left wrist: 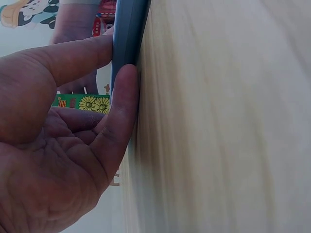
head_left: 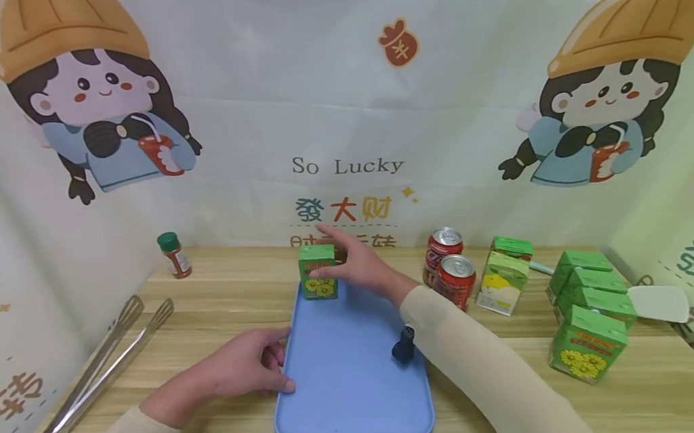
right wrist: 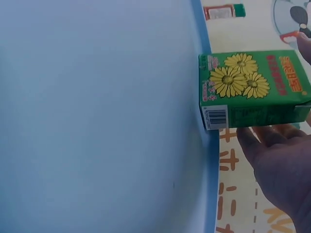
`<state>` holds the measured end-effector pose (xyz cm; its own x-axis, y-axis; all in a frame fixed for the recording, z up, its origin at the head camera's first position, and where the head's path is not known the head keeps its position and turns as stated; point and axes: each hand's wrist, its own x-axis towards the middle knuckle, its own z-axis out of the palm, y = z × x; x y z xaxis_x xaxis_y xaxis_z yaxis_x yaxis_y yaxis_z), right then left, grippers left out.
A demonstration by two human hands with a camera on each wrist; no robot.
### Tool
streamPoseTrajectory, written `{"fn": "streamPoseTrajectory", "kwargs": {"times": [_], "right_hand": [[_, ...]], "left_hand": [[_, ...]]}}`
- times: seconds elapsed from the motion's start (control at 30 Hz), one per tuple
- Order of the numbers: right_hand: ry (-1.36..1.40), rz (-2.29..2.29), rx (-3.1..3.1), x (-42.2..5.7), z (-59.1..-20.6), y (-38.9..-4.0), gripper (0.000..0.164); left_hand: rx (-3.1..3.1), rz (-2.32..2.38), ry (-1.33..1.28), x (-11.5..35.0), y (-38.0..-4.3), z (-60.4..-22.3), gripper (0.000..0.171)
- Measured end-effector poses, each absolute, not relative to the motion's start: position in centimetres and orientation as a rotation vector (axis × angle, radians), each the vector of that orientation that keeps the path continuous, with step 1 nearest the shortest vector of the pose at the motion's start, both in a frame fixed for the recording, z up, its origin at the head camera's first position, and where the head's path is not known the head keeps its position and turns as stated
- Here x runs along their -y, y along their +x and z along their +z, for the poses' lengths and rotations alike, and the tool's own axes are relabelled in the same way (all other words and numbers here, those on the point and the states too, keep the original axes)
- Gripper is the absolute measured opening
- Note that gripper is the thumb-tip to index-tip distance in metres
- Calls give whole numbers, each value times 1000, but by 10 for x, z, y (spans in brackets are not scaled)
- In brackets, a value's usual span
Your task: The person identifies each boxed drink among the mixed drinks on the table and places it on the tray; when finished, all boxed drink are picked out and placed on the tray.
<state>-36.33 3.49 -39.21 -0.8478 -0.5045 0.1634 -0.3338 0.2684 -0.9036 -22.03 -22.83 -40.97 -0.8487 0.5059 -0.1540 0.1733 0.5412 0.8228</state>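
Note:
A blue tray [head_left: 362, 405] lies on the table. My left hand [head_left: 248, 363] holds its left edge, with the thumb and a finger against the rim [left wrist: 127, 39] in the left wrist view. At the tray's far left corner a green drink carton [head_left: 318, 283] with yellow flowers stands upright. My right hand [head_left: 359, 260] is around the carton's right side, its thumb in front and its index finger extended past the top. In the right wrist view, fingers [right wrist: 262, 138] lie beside the carton [right wrist: 252, 90]; whether they press on it I cannot tell.
To the right stand two red cans [head_left: 454, 279], a yellow-green carton [head_left: 502, 282] before another green one, and several green flower cartons [head_left: 589, 343] by a white spatula [head_left: 660, 304]. Metal tongs [head_left: 99, 372] and a green-capped spice jar [head_left: 175, 256] are at left. A printed curtain [head_left: 242, 129] hangs behind.

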Motion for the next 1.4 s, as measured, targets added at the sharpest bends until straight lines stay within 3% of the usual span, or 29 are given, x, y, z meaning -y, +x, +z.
{"fn": "streamPoseTrajectory", "kwargs": {"times": [0.47,0.93,1.4], "right_hand": [[-860,-1645,-2375,-70,-381,-328,111],[-1018,-1713,-2369,-128,-378,-278,109],[-1157,-1807,-2656,-192,-381,-239,85]], "left_hand": [[-2420,1230,558,227,-221,-413,104],[-2436,1196,554,227,-223,-412,105],[-2439,1198,555,226,-222,-411,105]]}}
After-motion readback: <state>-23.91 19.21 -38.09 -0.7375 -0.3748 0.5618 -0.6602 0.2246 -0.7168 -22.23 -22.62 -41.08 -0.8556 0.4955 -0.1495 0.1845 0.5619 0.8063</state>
